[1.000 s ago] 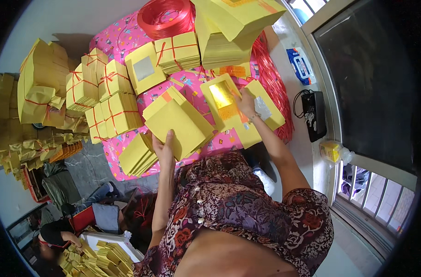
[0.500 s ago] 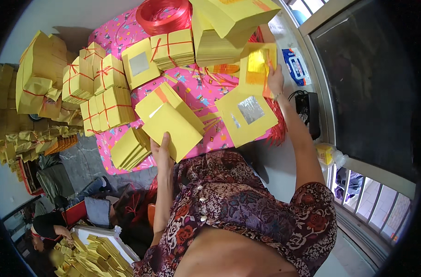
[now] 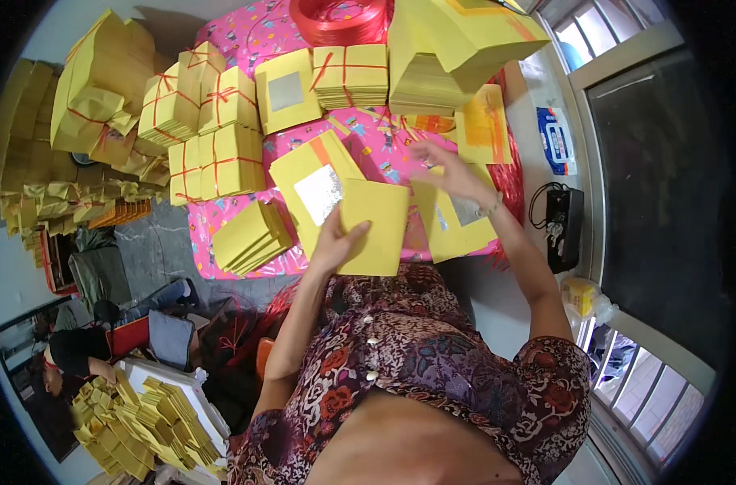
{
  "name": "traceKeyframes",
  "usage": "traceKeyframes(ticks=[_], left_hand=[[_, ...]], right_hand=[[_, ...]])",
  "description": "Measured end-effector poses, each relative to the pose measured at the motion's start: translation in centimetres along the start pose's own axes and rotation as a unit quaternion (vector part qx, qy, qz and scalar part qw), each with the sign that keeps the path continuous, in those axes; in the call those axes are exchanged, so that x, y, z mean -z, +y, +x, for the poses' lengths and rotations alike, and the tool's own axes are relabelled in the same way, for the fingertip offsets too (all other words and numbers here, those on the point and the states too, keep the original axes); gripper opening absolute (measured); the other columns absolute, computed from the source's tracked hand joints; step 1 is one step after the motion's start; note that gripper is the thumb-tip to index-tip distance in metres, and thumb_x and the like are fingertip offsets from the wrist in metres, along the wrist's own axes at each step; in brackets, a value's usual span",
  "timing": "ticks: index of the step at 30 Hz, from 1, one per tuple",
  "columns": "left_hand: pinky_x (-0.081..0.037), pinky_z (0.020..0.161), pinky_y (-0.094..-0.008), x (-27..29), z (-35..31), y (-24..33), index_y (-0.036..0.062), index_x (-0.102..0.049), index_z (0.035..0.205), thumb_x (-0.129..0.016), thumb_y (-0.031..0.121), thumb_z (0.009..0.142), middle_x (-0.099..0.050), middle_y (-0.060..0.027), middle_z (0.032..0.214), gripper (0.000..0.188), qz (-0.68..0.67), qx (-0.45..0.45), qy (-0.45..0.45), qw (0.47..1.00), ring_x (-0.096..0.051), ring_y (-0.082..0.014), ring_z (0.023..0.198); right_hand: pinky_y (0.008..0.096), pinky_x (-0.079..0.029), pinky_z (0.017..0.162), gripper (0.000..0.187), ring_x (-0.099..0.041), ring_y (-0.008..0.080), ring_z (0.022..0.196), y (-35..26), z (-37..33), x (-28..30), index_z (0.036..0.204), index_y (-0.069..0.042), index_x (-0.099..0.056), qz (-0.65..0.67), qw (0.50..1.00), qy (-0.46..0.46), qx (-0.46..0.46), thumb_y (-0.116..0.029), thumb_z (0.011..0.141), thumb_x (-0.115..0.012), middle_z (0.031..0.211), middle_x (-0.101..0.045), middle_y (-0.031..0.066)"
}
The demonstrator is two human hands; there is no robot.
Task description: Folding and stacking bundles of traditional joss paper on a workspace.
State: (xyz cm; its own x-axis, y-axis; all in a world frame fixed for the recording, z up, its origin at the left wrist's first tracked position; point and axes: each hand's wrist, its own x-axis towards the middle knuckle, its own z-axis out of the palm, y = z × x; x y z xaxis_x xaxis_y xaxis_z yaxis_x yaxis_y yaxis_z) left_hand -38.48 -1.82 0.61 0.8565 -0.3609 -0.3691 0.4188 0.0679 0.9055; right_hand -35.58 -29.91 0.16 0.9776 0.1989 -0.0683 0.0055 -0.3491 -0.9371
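My left hand (image 3: pixel 340 242) is closed on a folded yellow paper (image 3: pixel 380 226), its thumb lying on top. Partly behind this paper is a stack of yellow sheets (image 3: pixel 291 170) whose upper face shows a silver square and an orange strip. My right hand (image 3: pixel 455 174) hangs above the right side of the table, fingers stretched out and holding nothing. Below it lies a stack of yellow sheets with a silver patch (image 3: pixel 457 230), partly hidden by the hand and wrist. Farther back sits a yellow sheet with an orange panel (image 3: pixel 485 121).
Red-tied yellow paper bundles (image 3: pixel 231 162) stand along the left of the pink patterned table cover (image 3: pixel 222 218). Folded papers (image 3: pixel 251 238) lie at its near left. Behind are a red twine roll (image 3: pixel 336 20) and a tall yellow stack (image 3: pixel 424 85). A person (image 3: pixel 77 352) sits at lower left.
My left hand has moved right with the folded paper, uncovering more of the silver square. My right hand has let go of the orange-panelled sheet and come left. The view has shifted slightly.
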Motion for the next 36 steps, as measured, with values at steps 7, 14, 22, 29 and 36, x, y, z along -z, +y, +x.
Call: traceKeyframes(ticks=[7,14,22,29,36], left_hand=[[-0.049,0.08,-0.0324,-0.5,2.1,0.0,0.0044,-0.049,0.125,-0.069,0.024,0.086,-0.061,-0.0139,0.107,0.048,0.254,-0.075,-0.152,0.952,-0.062,-0.0219,0.091],[-0.052,0.073,-0.0295,6.2,-0.2,-1.8,0.0021,-0.049,0.124,-0.066,0.017,0.087,-0.057,-0.0131,0.108,0.043,0.208,-0.087,0.121,0.967,-0.061,-0.0187,0.089],[-0.044,0.091,-0.0388,10.6,0.4,-12.2,-0.0051,-0.035,0.136,-0.07,0.017,0.08,-0.048,-0.0217,0.117,0.07,0.264,-0.132,0.232,0.927,-0.051,-0.0308,0.105],[-0.045,0.092,-0.0418,9.1,0.5,-10.4,-0.0049,-0.038,0.134,-0.071,0.019,0.08,-0.052,-0.0241,0.111,0.068,0.288,-0.06,0.248,0.923,-0.053,-0.0338,0.105],[-0.043,0.095,-0.0441,8.6,1.8,-9.4,-0.0066,-0.038,0.131,-0.071,0.027,0.078,-0.052,-0.0305,0.118,0.071,0.21,-0.024,0.203,0.956,-0.051,-0.0414,0.113]], right_hand=[[0.0271,-0.044,0.088,0.041,-0.052,0.0115,0.104,-0.7,-2.8,-2.3,0.132,0.0,-0.043,0.015,0.986,-0.153,-0.06,-0.012,0.094,-0.054,0.109,-0.056,0.0056],[0.0294,-0.042,0.095,0.045,-0.051,0.0162,0.113,11.0,-6.1,0.4,0.137,0.002,-0.038,0.259,0.951,0.099,-0.138,-0.011,0.096,-0.05,0.123,-0.054,0.0107],[0.035,-0.045,0.087,0.034,-0.057,0.0253,0.1,19.2,-7.1,-1.4,0.12,0.002,-0.048,-0.036,0.956,0.202,-0.209,-0.013,0.091,-0.056,0.112,-0.057,0.0157],[0.0459,-0.044,0.088,0.042,-0.056,0.0381,0.101,10.0,-3.3,-4.9,0.118,0.003,-0.05,-0.283,0.926,0.237,-0.083,-0.024,0.087,-0.061,0.108,-0.058,0.0226],[0.0411,-0.042,0.098,0.068,-0.053,0.0339,0.117,6.0,2.9,-12.3,0.126,0.006,-0.047,-0.108,0.974,0.086,-0.18,-0.043,0.084,-0.066,0.122,-0.056,0.0233]])
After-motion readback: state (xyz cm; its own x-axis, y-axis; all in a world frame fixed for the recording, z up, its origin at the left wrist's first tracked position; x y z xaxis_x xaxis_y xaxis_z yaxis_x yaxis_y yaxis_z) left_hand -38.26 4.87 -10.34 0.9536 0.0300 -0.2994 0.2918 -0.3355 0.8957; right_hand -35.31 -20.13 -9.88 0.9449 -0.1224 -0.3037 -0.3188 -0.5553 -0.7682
